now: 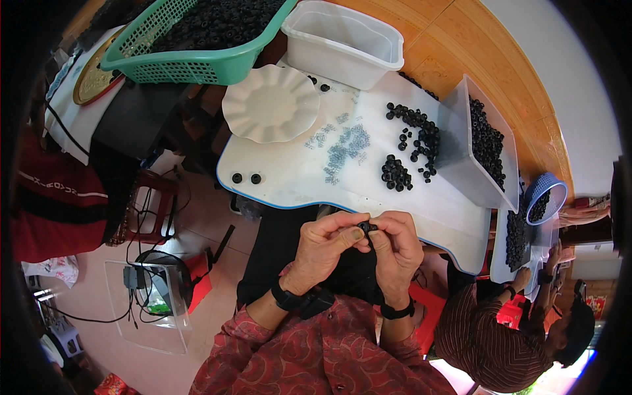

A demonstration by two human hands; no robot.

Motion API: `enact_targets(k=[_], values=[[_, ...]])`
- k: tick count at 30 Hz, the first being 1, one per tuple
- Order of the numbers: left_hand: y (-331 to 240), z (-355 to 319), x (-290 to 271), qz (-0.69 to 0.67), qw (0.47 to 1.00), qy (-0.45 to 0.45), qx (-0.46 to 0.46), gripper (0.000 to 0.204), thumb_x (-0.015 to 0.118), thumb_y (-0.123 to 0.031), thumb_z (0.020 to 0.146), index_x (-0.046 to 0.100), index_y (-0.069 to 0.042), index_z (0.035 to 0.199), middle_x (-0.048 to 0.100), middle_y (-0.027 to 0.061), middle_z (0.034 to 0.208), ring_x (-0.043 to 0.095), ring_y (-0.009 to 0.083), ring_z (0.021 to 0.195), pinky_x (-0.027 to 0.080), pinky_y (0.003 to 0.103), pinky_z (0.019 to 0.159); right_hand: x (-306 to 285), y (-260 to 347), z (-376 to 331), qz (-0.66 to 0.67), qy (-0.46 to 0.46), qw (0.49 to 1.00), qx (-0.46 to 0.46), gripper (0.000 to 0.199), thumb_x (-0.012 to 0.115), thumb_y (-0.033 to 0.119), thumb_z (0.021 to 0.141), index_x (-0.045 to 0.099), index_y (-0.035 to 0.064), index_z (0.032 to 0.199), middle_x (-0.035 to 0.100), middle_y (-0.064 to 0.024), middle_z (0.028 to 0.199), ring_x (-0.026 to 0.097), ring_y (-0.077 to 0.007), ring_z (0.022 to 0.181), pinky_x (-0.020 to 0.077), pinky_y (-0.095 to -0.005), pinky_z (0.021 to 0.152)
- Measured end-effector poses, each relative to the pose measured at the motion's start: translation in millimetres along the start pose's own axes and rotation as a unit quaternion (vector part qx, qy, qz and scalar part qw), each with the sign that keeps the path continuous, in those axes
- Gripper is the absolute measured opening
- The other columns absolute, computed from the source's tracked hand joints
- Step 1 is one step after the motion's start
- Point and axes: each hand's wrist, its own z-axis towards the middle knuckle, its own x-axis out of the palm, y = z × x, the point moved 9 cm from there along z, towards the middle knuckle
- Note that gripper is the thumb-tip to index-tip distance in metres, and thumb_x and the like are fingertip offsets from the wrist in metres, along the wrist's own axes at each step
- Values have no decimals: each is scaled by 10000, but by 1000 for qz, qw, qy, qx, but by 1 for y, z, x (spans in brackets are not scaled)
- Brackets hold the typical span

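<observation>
We see one small black piece (366,228) held up between two hands, just off the near edge of the table and above the lap. Its long axis seems to run sideways, one end toward the left hand (322,253) and the other toward the right hand (396,255); the fingertips cover much of it, so we cannot tell which end is which. The fingers of both hands are closed in a pinch on it, thumbs bent inward.

The table (289,174) before us has a white top with a curving blue edge. On it we find a scalloped white plate (270,105), a scatter of tiny pale bluish pieces (349,145) to the right of the plate, and loose black parts (396,174) farther right. Two more black parts (255,178) stand side by side near the left corner. A translucent bin (454,161) full of black parts tilts toward the right, and a white tub (329,56) sits at the far edge, beside a green basket (191,69) heaped with black parts.

Around us, we note a pinkish tiled floor (85,299), a dark red stool (153,204) at left, and a co-worker (490,336) in a striped shirt at right.
</observation>
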Motion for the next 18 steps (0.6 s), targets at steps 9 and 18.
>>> enact_targets(k=[9, 18], values=[[-2, 1, -1, 20, 1000, 7, 8, 263, 583, 17, 939, 611, 69, 1195, 650, 146, 1031, 675, 198, 833, 586, 304, 769, 0, 1, 1, 21, 13, 1000, 13, 142, 687, -41, 851, 671, -11, 989, 600, -79, 993, 604, -127, 811, 489, -231, 700], [-4, -1, -2, 44, 999, -9, -16, 262, 592, -27, 952, 628, 43, 1201, 685, 105, 981, 664, 135, 817, 575, 267, 754, 1, 2, 1, -30, 27, 999, -6, 151, 694, -55, 837, 661, -13, 978, 602, -90, 981, 624, -142, 806, 512, -248, 692]])
